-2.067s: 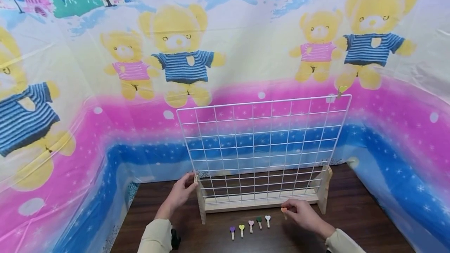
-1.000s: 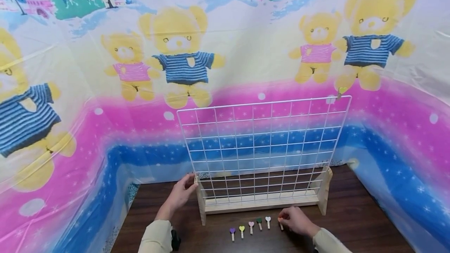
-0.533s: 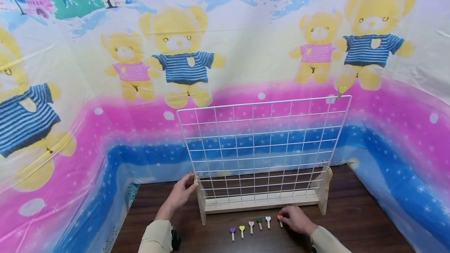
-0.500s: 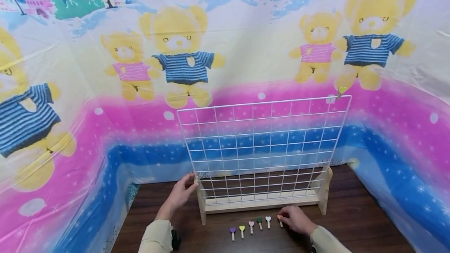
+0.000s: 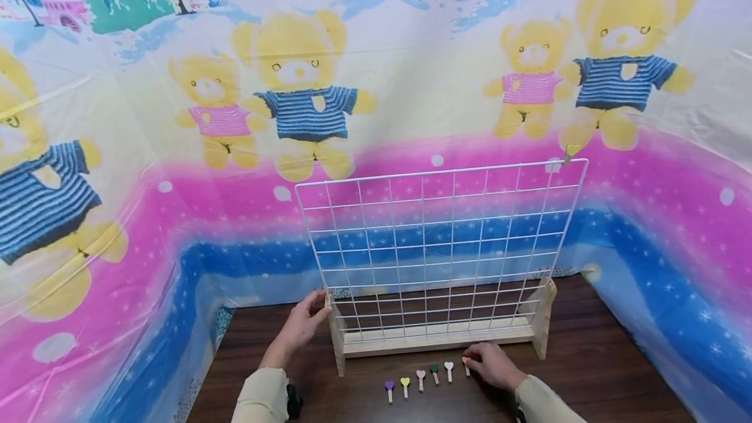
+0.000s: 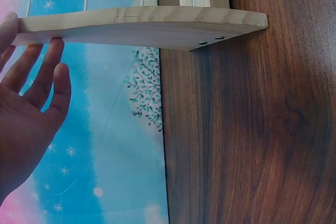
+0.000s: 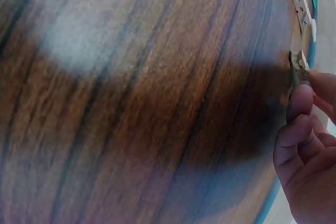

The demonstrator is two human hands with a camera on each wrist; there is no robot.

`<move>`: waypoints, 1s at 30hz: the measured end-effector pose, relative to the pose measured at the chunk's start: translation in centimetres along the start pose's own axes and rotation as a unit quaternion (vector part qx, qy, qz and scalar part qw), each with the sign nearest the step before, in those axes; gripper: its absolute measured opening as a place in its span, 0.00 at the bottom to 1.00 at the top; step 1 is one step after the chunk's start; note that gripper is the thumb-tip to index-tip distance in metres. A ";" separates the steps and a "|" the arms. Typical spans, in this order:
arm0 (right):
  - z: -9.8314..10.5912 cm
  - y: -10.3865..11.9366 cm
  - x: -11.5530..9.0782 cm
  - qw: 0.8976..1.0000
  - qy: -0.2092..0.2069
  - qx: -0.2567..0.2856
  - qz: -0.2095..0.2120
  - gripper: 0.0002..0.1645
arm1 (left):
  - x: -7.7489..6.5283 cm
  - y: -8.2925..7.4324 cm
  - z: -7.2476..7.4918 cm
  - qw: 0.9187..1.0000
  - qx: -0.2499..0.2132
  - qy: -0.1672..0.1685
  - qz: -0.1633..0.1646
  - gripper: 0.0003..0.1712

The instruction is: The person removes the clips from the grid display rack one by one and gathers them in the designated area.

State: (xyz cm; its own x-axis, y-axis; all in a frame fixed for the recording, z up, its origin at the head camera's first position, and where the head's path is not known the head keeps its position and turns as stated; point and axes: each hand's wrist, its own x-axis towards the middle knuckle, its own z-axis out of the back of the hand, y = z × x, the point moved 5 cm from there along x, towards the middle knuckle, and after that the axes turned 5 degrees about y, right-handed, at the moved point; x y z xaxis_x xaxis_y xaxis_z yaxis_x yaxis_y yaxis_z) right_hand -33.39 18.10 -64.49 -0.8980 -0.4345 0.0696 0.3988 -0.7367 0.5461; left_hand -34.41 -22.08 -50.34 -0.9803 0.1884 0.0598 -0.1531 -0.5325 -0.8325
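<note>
My right hand (image 5: 495, 365) pinches a mini clothespin with an orange heart (image 5: 467, 362) at the tabletop, at the right end of a row of similar heart clothespins. The right wrist view shows this clothespin (image 7: 299, 66) edge-on between thumb and fingers. Beside it lie white (image 5: 449, 367), green (image 5: 434, 369), pink (image 5: 420, 376), yellow (image 5: 405, 382) and purple (image 5: 390, 386) ones. My left hand (image 5: 302, 322) holds the left wooden side of a white wire grid rack (image 5: 423, 178). In the left wrist view, thumb and fingers lie on opposite faces of that wooden side piece (image 6: 131, 22).
A yellow-green heart clothespin (image 5: 571, 151) is clipped on the grid's top wire near the right corner. The rack's wooden base (image 5: 435, 339) stands behind the row on a dark wood-grain table (image 5: 593, 358). A bear-print cloth (image 5: 411, 96) hangs behind and along both sides.
My right hand has brought the orange heart clothespin down and towards me, to the right end of the row, then nudged it slightly left. The left hand stays in place.
</note>
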 end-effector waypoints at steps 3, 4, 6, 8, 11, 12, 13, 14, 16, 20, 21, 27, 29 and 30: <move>0.0 -0.1 0.0 1.000 -0.003 -0.007 -0.002 0.04 | 0.0 0.0 0.0 1.000 -0.002 0.000 0.002 0.22; 0.1 -0.1 0.0 1.000 -0.003 -0.007 -0.005 0.03 | 0.0 0.0 0.0 1.000 -0.002 0.000 0.003 0.22; 0.2 -0.1 0.0 1.000 0.001 -0.009 -0.009 0.03 | -0.1 -0.1 0.0 1.000 -0.003 0.000 0.003 0.22; 0.6 0.0 -0.1 1.000 0.006 -0.011 -0.012 0.02 | -0.1 -0.2 0.1 1.000 -0.003 0.000 0.002 0.22; 1.7 0.3 -0.1 1.000 0.007 -0.015 -0.011 0.03 | -0.2 -0.3 0.1 1.000 -0.003 0.001 0.001 0.21; 2.1 0.5 -0.1 1.000 0.006 -0.013 -0.009 0.03 | -0.2 -0.3 0.1 1.000 -0.003 0.001 0.002 0.22; 2.6 0.7 0.0 1.000 0.003 -0.014 -0.006 0.03 | -0.2 -0.3 0.1 1.000 -0.001 0.001 0.001 0.22; 3.1 0.9 0.0 1.000 -0.002 -0.017 -0.001 0.04 | -0.2 -0.3 0.1 1.000 0.000 0.000 0.001 0.22; 4.4 1.5 0.1 1.000 -0.017 -0.022 0.012 0.05 | -0.2 -0.3 0.1 1.000 0.000 -0.002 0.000 0.21; 7.1 2.7 0.2 0.997 -0.066 -0.043 0.029 0.06 | -0.2 -0.4 0.1 1.000 -0.001 -0.006 -0.002 0.21; 7.8 3.0 0.2 0.995 -0.078 -0.049 0.034 0.05 | -0.2 -0.4 0.1 1.000 -0.001 -0.006 -0.003 0.21; 12.0 4.8 -0.1 0.990 -0.113 -0.055 0.056 0.06 | -0.2 -0.3 0.0 1.000 0.001 -0.005 0.000 0.22; 13.5 5.3 -0.2 0.990 -0.114 -0.059 0.051 0.07 | -0.2 -0.3 0.0 1.000 0.002 -0.005 0.001 0.22; 14.3 5.6 -0.2 0.990 -0.117 -0.058 0.052 0.08 | -0.2 -0.3 0.0 1.000 0.002 -0.005 0.001 0.22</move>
State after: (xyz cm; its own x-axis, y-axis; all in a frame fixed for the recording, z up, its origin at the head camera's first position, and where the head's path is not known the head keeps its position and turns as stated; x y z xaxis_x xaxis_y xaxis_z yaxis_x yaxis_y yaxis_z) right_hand -33.61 21.52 -49.49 -0.8640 -0.3892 0.3194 0.4979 -0.7545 0.4275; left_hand -34.19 -21.96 -50.05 -0.9818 0.1786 0.0643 -0.1519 -0.5366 -0.8301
